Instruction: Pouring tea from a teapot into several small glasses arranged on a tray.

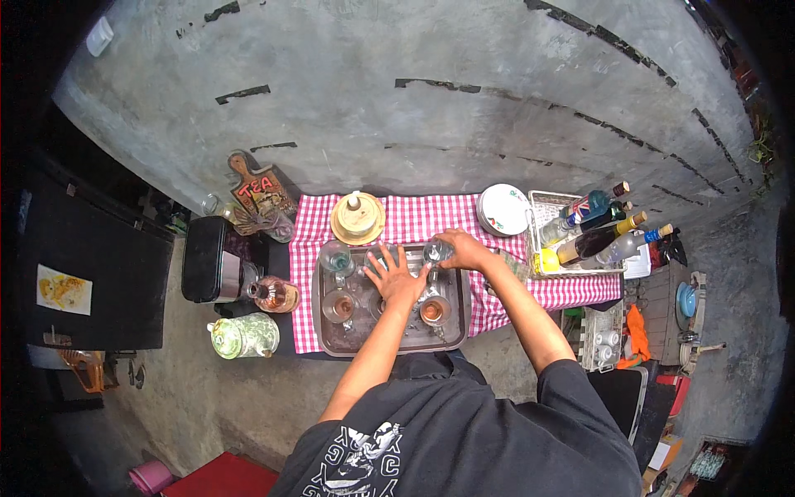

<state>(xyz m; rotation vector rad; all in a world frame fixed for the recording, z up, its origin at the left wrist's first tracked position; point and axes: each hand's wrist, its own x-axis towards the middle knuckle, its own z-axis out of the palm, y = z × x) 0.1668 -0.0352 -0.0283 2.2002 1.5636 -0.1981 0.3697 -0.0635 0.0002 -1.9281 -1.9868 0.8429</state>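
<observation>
A brown serving tray carries several glass mugs. My right hand has its fingers around a clear glass at the tray's back right. My left hand is spread over the middle of the tray, fingers apart, and partly hides the glasses under it; whether it touches one is unclear. Back left on the tray stands a glass mug. Two glasses with an amber tint show nearer the front, one glass on the left and another glass on the right.
Behind the tray, a lidded cream pot sits on the checked cloth. Stacked plates and a wire basket of corked bottles stand at right. To the left are an amber glass bottle, a green-white enamel canister and a black appliance.
</observation>
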